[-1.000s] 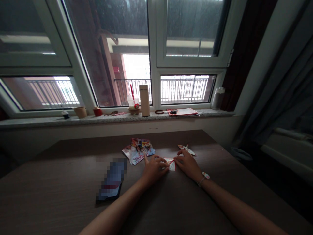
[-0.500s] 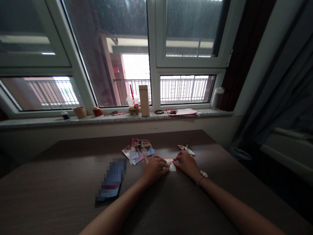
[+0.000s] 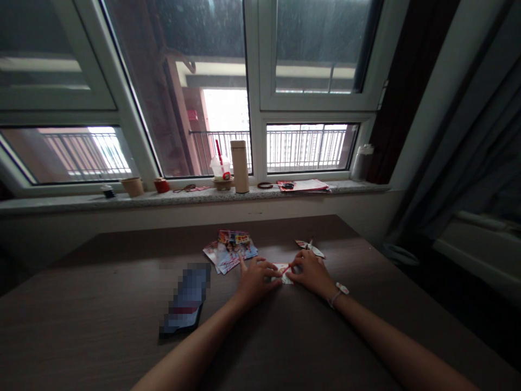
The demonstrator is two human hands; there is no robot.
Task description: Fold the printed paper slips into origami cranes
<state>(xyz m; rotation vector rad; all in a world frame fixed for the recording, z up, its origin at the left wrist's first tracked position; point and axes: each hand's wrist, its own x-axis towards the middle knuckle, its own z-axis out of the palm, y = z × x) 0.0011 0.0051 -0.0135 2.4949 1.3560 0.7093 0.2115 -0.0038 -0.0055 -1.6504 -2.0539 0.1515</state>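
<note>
A small folded piece of printed paper (image 3: 283,273) lies on the dark wooden table (image 3: 101,326), pinched between both hands. My left hand (image 3: 255,279) presses on its left side with fingers curled and the forefinger stretched forward. My right hand (image 3: 312,273), with a bracelet at the wrist, grips the paper's right edge and lifts a red flap. A finished folded paper figure (image 3: 311,247) sits just beyond my right hand.
A stack of colourful printed sheets (image 3: 230,249) lies beyond my left hand. A dark phone (image 3: 186,300) rests on the table to the left. The windowsill holds a tall beige flask (image 3: 240,166), cups, bowls and red papers (image 3: 303,185). A curtain hangs at the right.
My right hand has slid slightly left over the folded paper and raised a red flap. My left hand has stayed in place.
</note>
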